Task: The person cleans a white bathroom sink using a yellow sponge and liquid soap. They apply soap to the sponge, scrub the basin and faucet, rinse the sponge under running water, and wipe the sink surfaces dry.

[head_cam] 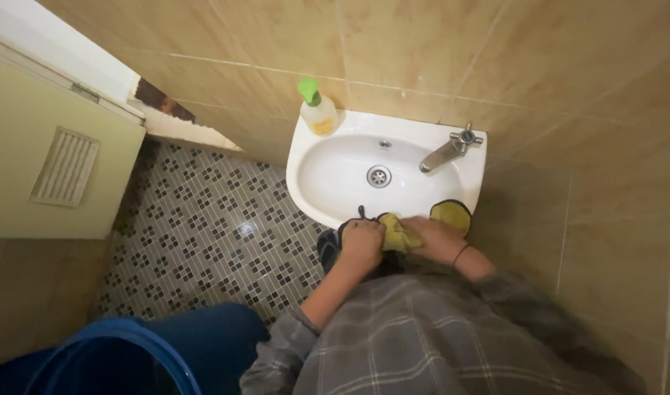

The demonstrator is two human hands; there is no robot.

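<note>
One head-worn camera looks steeply down from above the person's chest, close over both hands (401, 241), facing a tiled wall; the sink (309, 186) lies just beyond them, floor to their left.

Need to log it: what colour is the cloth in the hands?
Yellow cloth with dark edging, seen in the head view.

Small home bathroom: white wall-hung washbasin (328, 201) with tap (448, 151), tan wall tiles (423, 44), mosaic floor (203, 234), soap dispenser (317, 110).
</note>
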